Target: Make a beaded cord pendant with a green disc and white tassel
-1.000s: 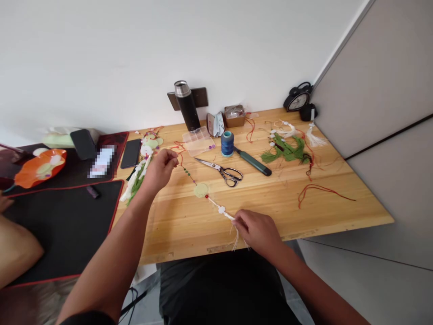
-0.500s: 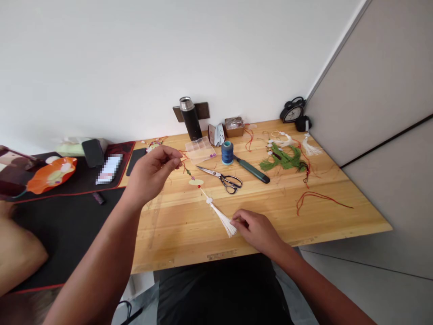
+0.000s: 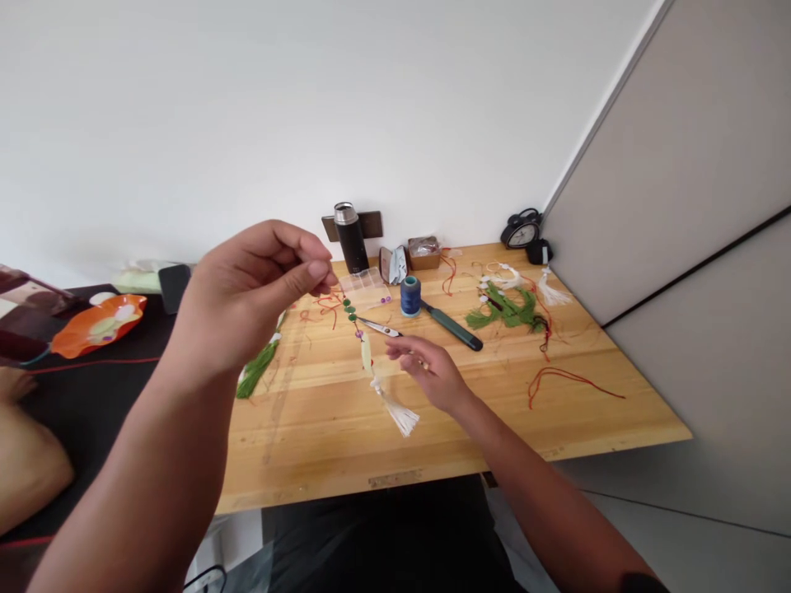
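Observation:
Raised above the table, my left hand (image 3: 265,288) pinches the top of a red cord. From it hangs a beaded pendant (image 3: 367,352) with green and purple beads, a pale flat piece and a white tassel (image 3: 400,413) at the bottom. My right hand (image 3: 432,371) is beside the pale piece with its fingers apart, and nothing shows in it. Scissors (image 3: 378,326) lie behind my right hand, which hides their handles. A blue thread spool (image 3: 410,297) stands beyond them, next to a dark green tool (image 3: 453,327).
A black flask (image 3: 352,240), a clear compartment box (image 3: 364,284) and a small brown box (image 3: 424,254) stand near the wall. Green tassels (image 3: 510,305) and red cords (image 3: 574,377) lie right. At left are an orange dish (image 3: 97,328) and another person's arm (image 3: 30,453).
My left hand has risen and come closer to the camera, lifting the pendant more upright. My right hand has left the tassel's end and moved up beside the pale piece, fingers spread.

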Tool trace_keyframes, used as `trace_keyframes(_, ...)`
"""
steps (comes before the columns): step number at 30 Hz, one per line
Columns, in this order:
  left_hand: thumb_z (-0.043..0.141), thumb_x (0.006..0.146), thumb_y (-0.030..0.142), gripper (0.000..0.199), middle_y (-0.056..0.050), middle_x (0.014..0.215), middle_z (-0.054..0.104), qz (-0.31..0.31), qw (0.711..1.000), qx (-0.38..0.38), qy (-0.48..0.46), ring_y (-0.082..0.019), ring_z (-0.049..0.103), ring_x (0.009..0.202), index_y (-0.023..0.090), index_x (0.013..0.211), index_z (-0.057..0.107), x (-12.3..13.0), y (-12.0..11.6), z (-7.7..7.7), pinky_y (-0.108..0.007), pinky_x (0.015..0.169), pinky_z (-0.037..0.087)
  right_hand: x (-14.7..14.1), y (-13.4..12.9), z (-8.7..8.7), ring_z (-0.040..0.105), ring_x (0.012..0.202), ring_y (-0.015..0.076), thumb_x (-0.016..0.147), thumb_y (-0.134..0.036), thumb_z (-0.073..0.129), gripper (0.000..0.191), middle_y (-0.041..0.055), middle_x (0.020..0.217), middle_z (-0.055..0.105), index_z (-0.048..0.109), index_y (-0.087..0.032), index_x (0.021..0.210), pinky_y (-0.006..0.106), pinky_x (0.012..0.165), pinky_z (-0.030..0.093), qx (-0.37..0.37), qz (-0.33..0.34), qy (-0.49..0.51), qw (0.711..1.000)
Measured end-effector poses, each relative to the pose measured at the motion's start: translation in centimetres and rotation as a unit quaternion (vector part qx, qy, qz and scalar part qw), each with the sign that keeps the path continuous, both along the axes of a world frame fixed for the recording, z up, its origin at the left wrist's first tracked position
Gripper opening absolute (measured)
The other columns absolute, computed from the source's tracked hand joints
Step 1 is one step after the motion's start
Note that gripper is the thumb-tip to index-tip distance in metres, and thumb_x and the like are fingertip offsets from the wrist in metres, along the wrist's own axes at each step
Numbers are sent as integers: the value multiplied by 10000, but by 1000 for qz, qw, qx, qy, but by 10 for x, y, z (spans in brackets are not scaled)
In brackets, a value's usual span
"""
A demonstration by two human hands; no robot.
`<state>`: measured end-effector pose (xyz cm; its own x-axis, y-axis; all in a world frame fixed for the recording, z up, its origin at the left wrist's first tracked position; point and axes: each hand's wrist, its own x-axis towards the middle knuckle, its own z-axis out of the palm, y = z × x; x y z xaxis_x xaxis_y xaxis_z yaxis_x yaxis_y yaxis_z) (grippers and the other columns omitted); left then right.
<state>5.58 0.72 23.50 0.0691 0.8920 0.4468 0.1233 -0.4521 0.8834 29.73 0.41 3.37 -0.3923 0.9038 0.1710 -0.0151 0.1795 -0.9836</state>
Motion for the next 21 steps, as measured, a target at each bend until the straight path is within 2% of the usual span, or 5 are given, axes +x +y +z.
trace_keyframes(2,888,912,154,90,-41,855,769,-5,1000,20,-15,-130,730,772,197,961,826,6,5,5,-230,719,612,-14,7,4,760,1193,305,1002,-827,629,675,127,1295,807,794,-255,1320,479,1073,570,-15,17,74,997)
trace_keyframes(7,851,916,175,95,-20,819,722,7,999,40,-15,-149,721,761,237,960,793,17,21,16,-297,710,597,-43,18,11,799,1096,334,893,-1007,541,891,152,1197,822,774,-211,1219,501,1025,588,-99,74,182,976)
trace_keyframes(11,820,924,242,79,-13,826,689,37,999,30,4,-187,746,793,270,949,750,21,30,22,-362,750,621,-52,22,11,824,970,313,873,-1020,545,854,167,1201,825,701,-221,1133,457,906,605,-152,96,237,955)
trace_keyframes(14,802,926,251,78,-17,832,680,50,998,33,8,-202,756,810,262,953,731,19,35,24,-387,767,626,-53,23,8,826,967,308,878,-1002,569,789,160,1181,831,640,-237,1058,432,876,596,-192,104,251,943)
trace_keyframes(21,804,907,176,93,-15,811,686,36,998,46,-33,-164,721,767,234,954,749,7,38,24,-335,721,586,-57,17,-6,829,939,308,895,-972,572,877,157,1131,839,703,-205,1301,393,776,600,-253,139,244,926)
